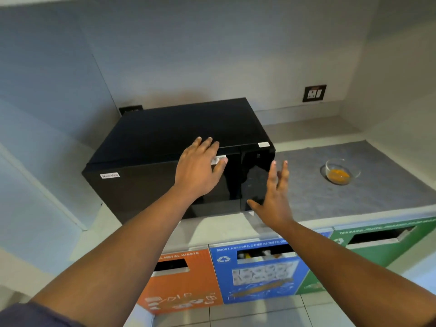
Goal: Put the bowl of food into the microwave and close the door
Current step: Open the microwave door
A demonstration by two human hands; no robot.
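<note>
A black microwave (165,138) stands on the counter with its door shut. My left hand (200,166) lies flat and open on the upper front edge of the door, fingers reaching onto the top. My right hand (274,197) hovers open, fingers spread, just in front of the microwave's right control panel, holding nothing. A clear glass bowl (339,172) with orange food in it sits on the grey mat to the right of the microwave, apart from both hands.
The grey mat (354,204) covers the right part of the light counter (224,225). A wall socket (314,93) sits on the back wall. Below the counter stand orange (179,279), blue (259,272) and green (377,241) waste bins.
</note>
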